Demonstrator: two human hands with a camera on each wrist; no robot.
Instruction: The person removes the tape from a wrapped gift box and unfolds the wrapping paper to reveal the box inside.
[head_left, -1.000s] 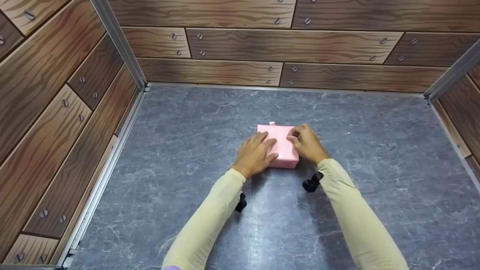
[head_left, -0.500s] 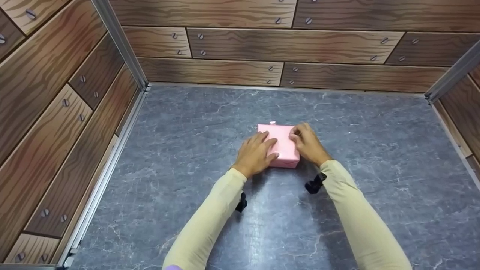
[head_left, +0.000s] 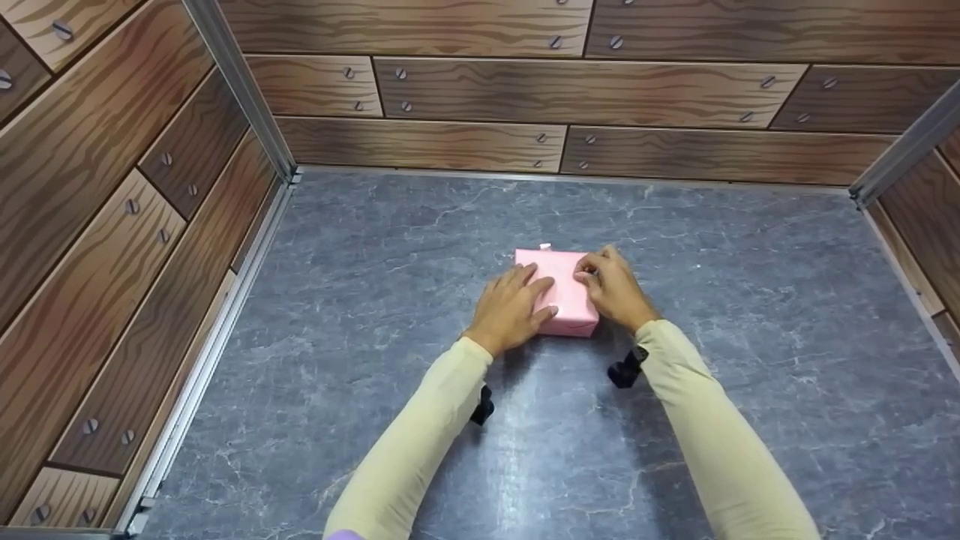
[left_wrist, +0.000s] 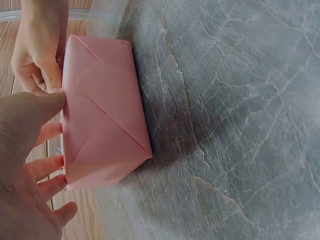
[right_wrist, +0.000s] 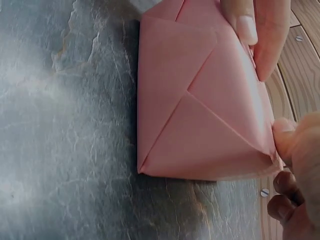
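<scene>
Left hand (head_left: 508,309) laid over the left part of a pink paper-wrapped box (head_left: 564,300), fingers extended and spread on the top face, thumb set close to the near edge; nothing is gripped by it. Right hand (head_left: 616,289) placed at the box's right edge, fingers curled, thumb and forefinger brought close together above the top face. Whether any paper or tape is pinched between them cannot be told.

Box is seated on a grey marble-patterned tabletop (head_left: 360,300), near the middle, between the two hands. Its near end (left_wrist: 110,105) is closed with folded paper; diagonal creases are shown by both wrist views. Beyond the far edge, a small pale tab (head_left: 545,246) is seen; its material cannot be made out.

Both forearms are covered by pale yellow sleeves (head_left: 712,435). Black devices (head_left: 624,369) are worn at the wrists. Tabletop is bordered by wood-plank-patterned walls (head_left: 480,90), printed with screw heads, and grey metal posts (head_left: 240,90) are set at the far corners.
</scene>
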